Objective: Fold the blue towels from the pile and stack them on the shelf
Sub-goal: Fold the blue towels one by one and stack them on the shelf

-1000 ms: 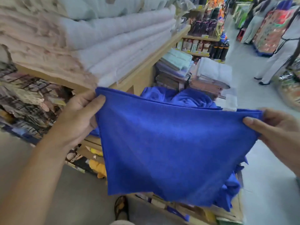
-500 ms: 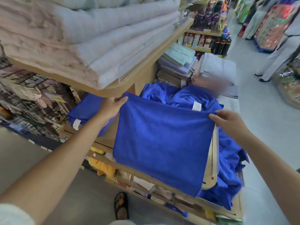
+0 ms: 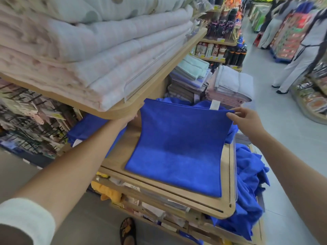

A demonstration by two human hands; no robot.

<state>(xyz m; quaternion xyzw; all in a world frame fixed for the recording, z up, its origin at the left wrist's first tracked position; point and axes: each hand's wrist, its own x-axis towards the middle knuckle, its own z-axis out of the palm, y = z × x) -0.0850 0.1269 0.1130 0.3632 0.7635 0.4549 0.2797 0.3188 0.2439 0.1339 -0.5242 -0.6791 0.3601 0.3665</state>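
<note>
A folded blue towel (image 3: 178, 147) lies with its near part on the wooden shelf (image 3: 228, 191), its far edge still lifted. My right hand (image 3: 247, 121) pinches the far right corner, beside a white label. My left hand (image 3: 131, 119) holds the far left corner, mostly hidden under the upper shelf's edge. A stack of folded blue towels (image 3: 83, 129) sits on the shelf to the left, behind my left arm. The loose pile of blue towels (image 3: 249, 183) hangs off the shelf's right side and bunches up behind the held towel.
The upper shelf (image 3: 141, 96) with pink and white folded blankets overhangs my left hand. Stacks of pastel towels (image 3: 230, 85) stand behind the pile. A lower shelf carries packaged goods. People stand in the aisle at the right. My sandalled foot (image 3: 127, 230) is below.
The towel was held spread in the air near me; both hands carried it forward and down, and its lower part now lies flat on the shelf.
</note>
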